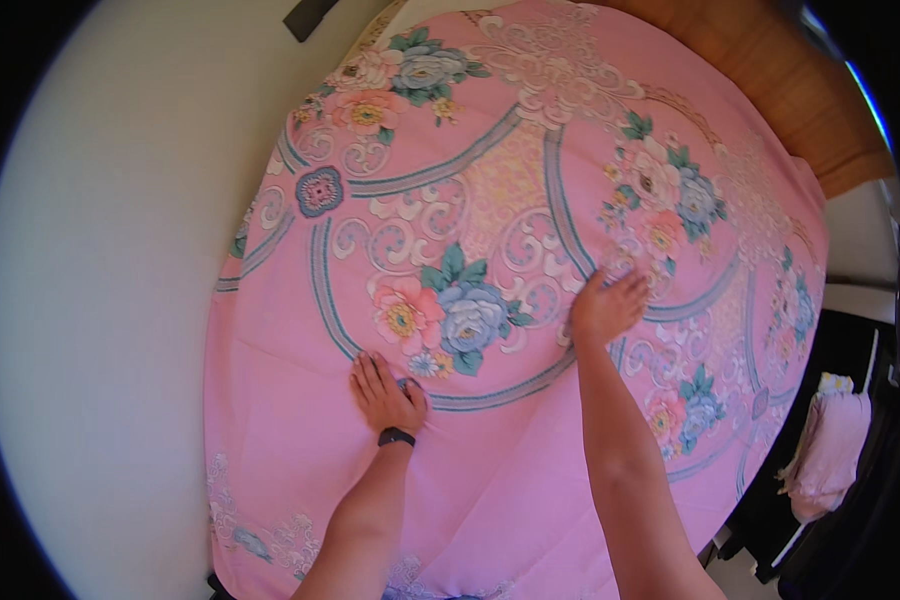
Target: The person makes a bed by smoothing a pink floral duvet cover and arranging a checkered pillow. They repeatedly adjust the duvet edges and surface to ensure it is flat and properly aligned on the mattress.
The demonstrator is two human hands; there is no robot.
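Observation:
A pink floral bed sheet (510, 457) is spread before me, printed with blue and coral flowers, green leaves and blue-grey ribbon curves. My left hand (388, 394) lies palm down on it, fingers apart, beside a ribbon curve below a flower cluster. A dark band (396, 436) circles that wrist. Farther right and higher up, my right hand (609, 306) rests on the sheet with its palm down, touching the cloth where two curves come near each other. Soft creases run through the plain pink part between my arms. Neither hand appears to grip the fabric.
A pale wall (105, 315) runs along the left side of the sheet. Brown wood (787, 82) borders it at the upper right. At the right stands a black piece of furniture (802, 390) with a folded pink cloth (832, 454). A dark flat object (307, 16) shows at the top.

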